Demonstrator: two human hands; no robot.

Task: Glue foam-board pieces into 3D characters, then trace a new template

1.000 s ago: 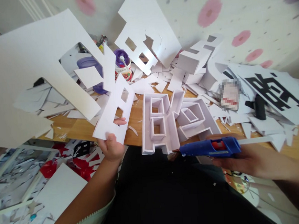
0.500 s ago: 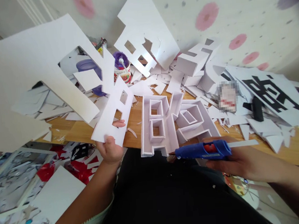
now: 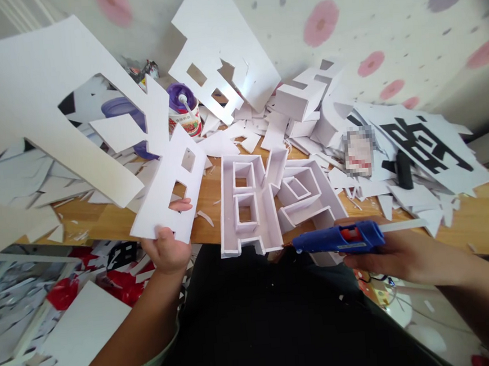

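My left hand [image 3: 167, 248] grips the lower edge of a flat white foam-board cutout [image 3: 167, 192] with rectangular holes, held tilted above the table's front edge. My right hand [image 3: 385, 253] is wrapped round a blue hot glue gun [image 3: 342, 238], its nozzle pointing left toward the near end of a white three-dimensional foam-board character [image 3: 267, 201] lying on the wooden table [image 3: 476, 227]. A glue stick pokes out of the gun's back end.
Large white foam sheets with cut-out holes [image 3: 30, 104] stand at the left and back [image 3: 221, 55]. Scraps, boxy foam letters [image 3: 305, 96], a red-labelled jar with purple lid [image 3: 183, 111] and a printed black character sheet [image 3: 425, 143] crowd the table. More scraps litter the floor at left.
The view has shifted slightly; both hands keep their holds. The glue gun's nozzle stays near the character's front edge, and the cutout has barely moved.
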